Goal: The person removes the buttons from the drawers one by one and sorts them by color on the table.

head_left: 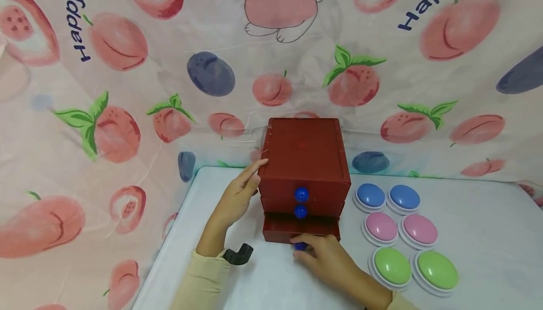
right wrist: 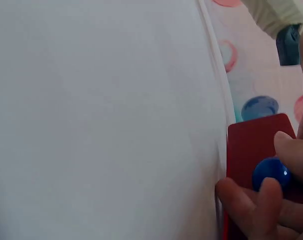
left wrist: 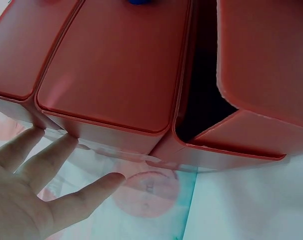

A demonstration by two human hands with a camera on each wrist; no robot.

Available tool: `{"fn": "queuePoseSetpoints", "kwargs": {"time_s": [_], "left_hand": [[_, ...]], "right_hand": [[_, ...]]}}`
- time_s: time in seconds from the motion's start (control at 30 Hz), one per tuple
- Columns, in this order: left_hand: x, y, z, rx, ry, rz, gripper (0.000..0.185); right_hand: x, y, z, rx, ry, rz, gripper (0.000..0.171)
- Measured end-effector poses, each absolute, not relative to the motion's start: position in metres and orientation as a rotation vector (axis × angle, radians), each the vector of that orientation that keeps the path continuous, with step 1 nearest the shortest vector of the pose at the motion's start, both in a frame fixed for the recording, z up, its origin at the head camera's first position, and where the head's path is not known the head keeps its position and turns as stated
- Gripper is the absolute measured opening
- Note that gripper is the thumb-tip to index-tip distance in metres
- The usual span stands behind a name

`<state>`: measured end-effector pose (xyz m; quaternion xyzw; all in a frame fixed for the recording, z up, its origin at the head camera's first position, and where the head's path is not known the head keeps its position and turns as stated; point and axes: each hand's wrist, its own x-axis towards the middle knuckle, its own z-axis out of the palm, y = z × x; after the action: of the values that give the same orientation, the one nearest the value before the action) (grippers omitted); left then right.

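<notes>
A dark red box of three stacked drawers stands on the white table, with one blue knob on each drawer front. Its bottom drawer is pulled part way out; the left wrist view shows the dark gap behind that drawer's front. My right hand holds the bottom blue knob between thumb and fingers. Against the box's left side rest the fingertips of my left hand, its fingers spread and fairly straight. The upper knob and middle knob sit on closed drawers.
To the right of the box, round push buttons stand in pairs: blue, pink and green, all on white bases. A fruit-print cloth hangs behind the table. On my left wrist sits a black device.
</notes>
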<state>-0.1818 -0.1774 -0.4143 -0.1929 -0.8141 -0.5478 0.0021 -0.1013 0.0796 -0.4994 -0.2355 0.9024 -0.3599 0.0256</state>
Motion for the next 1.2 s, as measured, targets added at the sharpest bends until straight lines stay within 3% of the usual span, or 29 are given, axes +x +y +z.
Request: {"fn": "queuePoseSetpoints", "kwargs": {"time_s": [0.13, 1.2], "left_hand": [[-0.182, -0.178, -0.415, -0.609, -2.556, -1.709, 0.042], [-0.18, -0.177, -0.413, -0.592, -2.558, -1.727, 0.044]], "right_hand": [[-0.108, 0.077, -0.502, -0.733, 2.811, -1.178, 0.019], [-0.133, 0.065, -0.505, -0.493, 3.046, -1.158, 0.018]]}}
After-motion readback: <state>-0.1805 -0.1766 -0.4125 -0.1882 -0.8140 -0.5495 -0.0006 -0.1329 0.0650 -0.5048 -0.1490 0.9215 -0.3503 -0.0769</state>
